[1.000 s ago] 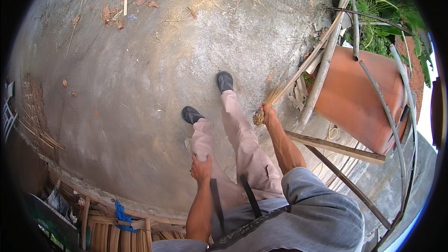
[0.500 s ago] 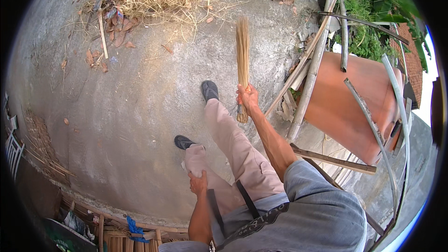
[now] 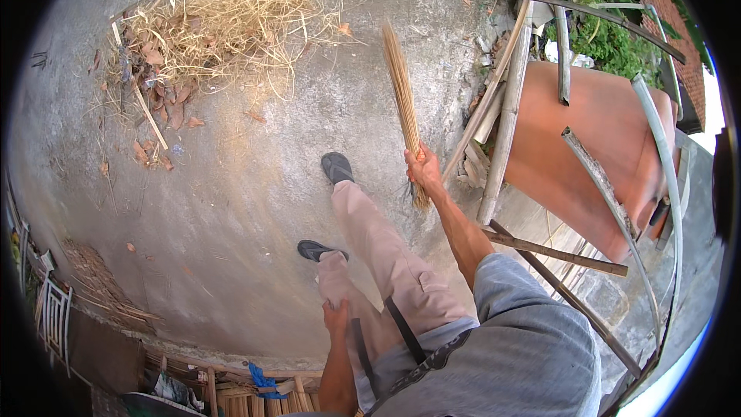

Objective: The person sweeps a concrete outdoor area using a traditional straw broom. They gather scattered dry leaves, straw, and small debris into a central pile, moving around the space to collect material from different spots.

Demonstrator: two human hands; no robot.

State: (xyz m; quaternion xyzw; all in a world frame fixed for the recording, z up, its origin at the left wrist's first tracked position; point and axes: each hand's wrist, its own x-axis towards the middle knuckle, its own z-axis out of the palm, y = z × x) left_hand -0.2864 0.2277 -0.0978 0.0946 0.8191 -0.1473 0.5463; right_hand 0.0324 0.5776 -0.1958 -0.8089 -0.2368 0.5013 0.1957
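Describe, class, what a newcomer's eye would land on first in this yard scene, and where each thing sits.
First comes the stick broom, gripped near its bound end by the right hand and pointing up the concrete ground. Beyond it, at upper left, lies a heap of dry straw and leaves. To the right a big terracotta pot leans among bamboo poles, while the left hand rests on the thigh.

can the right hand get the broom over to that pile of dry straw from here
Probably not yet. The right hand grips the broom, whose tip ends short of the straw pile; bare concrete lies between, nothing blocking.
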